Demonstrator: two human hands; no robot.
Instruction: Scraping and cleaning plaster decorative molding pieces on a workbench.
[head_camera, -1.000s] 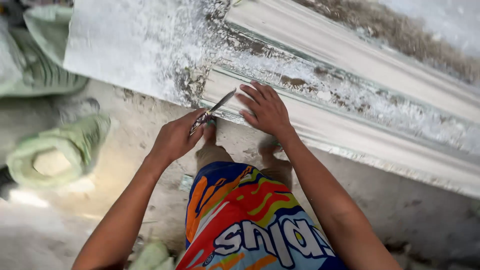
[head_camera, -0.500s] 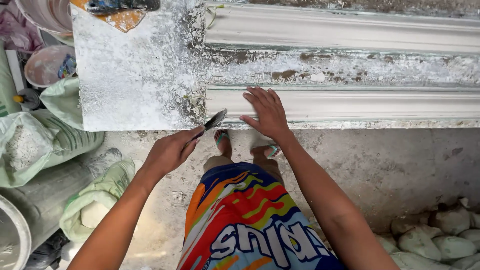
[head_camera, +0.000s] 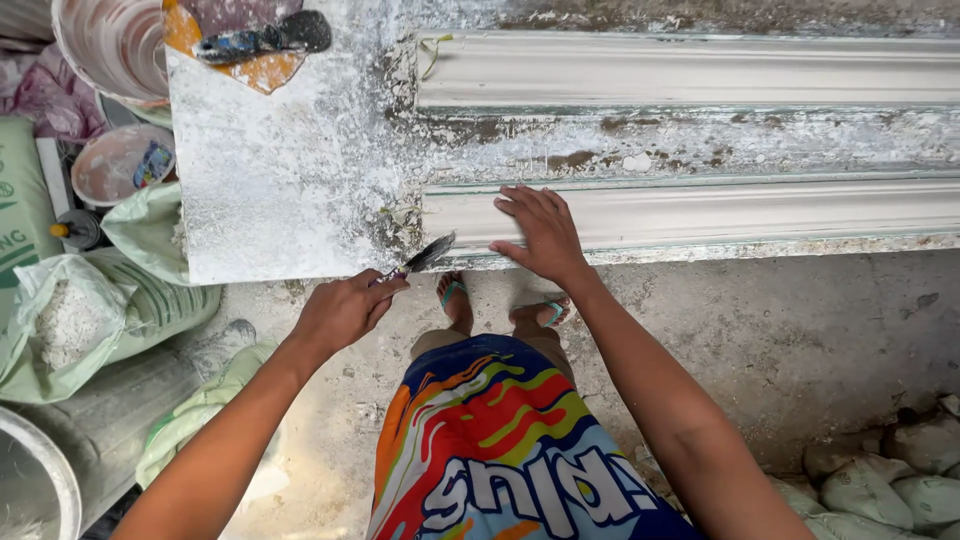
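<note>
My left hand (head_camera: 345, 310) grips a small putty knife (head_camera: 425, 255), its blade against the near left end of a long white plaster moulding (head_camera: 720, 210). My right hand (head_camera: 540, 235) lies flat on that moulding just right of the blade, fingers spread. A second moulding (head_camera: 680, 70) runs parallel behind it, with a rough grey-brown strip (head_camera: 700, 140) between them. Both lie on a plaster-crusted worktable (head_camera: 280, 190).
An orange palette with a dark tool (head_camera: 262, 42) sits at the table's far left corner. Buckets (head_camera: 115, 45) and green sacks of powder (head_camera: 70, 315) crowd the left floor. Plaster lumps (head_camera: 890, 470) pile at the lower right. My sandalled feet (head_camera: 500, 305) stand on concrete.
The view has swung so the mouldings now run level across the frame. My left hand with the knife has shifted down to the moulding's near edge; my right hand stays flat on it.
</note>
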